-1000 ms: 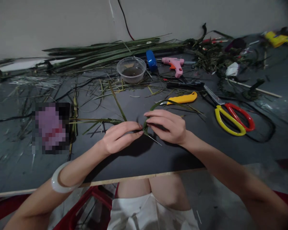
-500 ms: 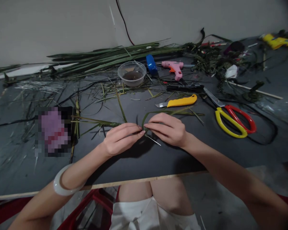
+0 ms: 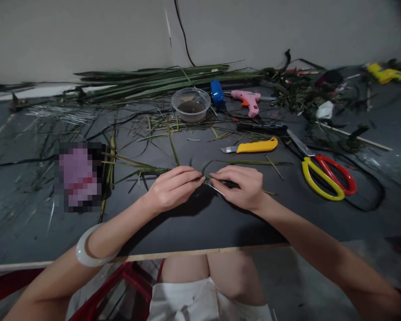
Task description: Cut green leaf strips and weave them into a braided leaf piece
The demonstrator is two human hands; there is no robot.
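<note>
My left hand (image 3: 173, 188) pinches a bundle of green leaf strips (image 3: 150, 170), whose loose ends fan out to the left and upward. Close against it, my right hand (image 3: 240, 185) is closed on the strips at the same spot, its thumb and forefinger together. A thin metal wire (image 3: 217, 190) slants down and right from between the fingertips. One long strip (image 3: 254, 162) arches up from the hands and runs off to the right. The exact join between the fingertips is hidden.
Behind the hands lie a yellow cutter (image 3: 257, 145), a bowl of brownish liquid (image 3: 191, 117), blue tape (image 3: 217, 93) and a pink glue gun (image 3: 247, 99). Scissors (image 3: 324, 178) rest at right, a blurred purple object (image 3: 76, 171) at left. Long leaves (image 3: 137, 80) line the wall.
The camera view has shifted slightly, moving most things a little right. My right hand's fingers have drawn down and closer together beside the wire.
</note>
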